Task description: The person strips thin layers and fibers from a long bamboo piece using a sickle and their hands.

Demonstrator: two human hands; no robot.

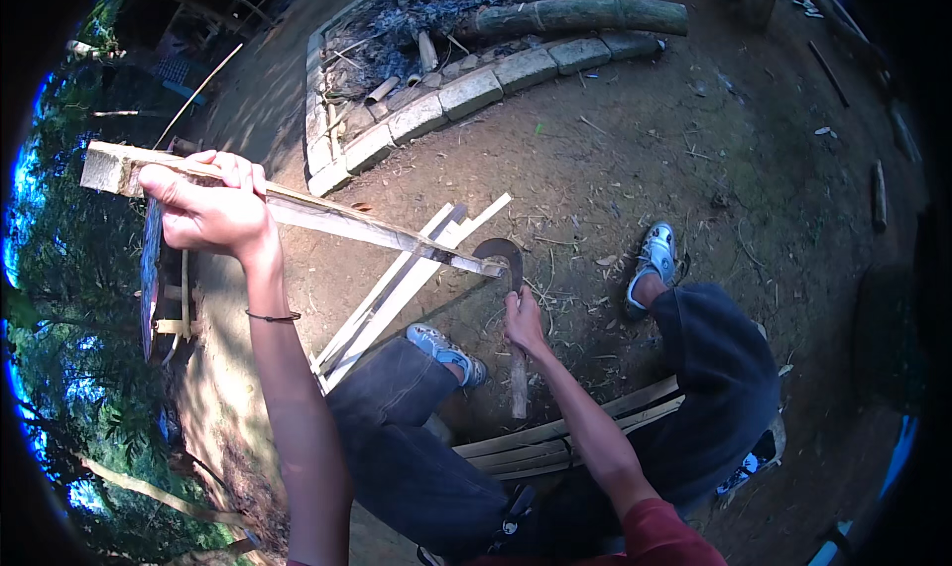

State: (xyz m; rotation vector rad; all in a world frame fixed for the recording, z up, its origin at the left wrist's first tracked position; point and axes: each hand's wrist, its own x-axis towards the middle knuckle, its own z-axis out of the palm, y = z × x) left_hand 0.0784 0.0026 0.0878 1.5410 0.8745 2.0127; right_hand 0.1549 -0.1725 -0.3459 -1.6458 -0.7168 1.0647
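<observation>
This looks like the job of trimming or splitting a long stick [347,224] with a hooked knife [508,254]. To do it well, I think the left hand [213,209] should hold the stick tight so it does not roll. The right hand [523,320] should make small, slow cuts with the sharp part. The point of the hook should face away from the legs. The knife is up between the two shoes, so a slip could hurt the left shoe [446,351] or the right shoe [654,259].

Now the fingers. The left ones are bent over the stick near its fat end, with the thumb pressed along the near side. The right ones are curled all the way around the knife's handle, just under the blade. The stick slants across, and its thin end meets the hook. I cannot tell if the blade bites in. More sticks [382,298] lie on the ground [754,179] below, near the close corner of the fire pit's stone edge [471,95].
</observation>
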